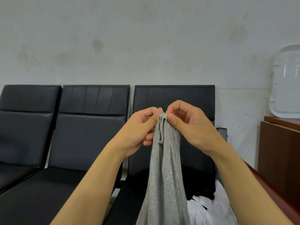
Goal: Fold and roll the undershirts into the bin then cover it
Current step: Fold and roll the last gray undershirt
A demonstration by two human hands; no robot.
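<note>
A grey undershirt (164, 176) hangs down in front of me, held up by its straps at the top. My left hand (138, 129) pinches the straps from the left with thumb and fingers. From the right, my right hand (190, 125) pinches the same bunched straps, the two hands almost touching. Below and to the right lies white clothing (209, 210) with a black garment (199, 187) on the rightmost seat. No bin is in view.
A row of three black padded seats (84, 130) stands against a pale wall. A brown wooden cabinet (279, 151) stands at the right, with a translucent plastic lid (287, 83) leaning upright on top of it against the wall.
</note>
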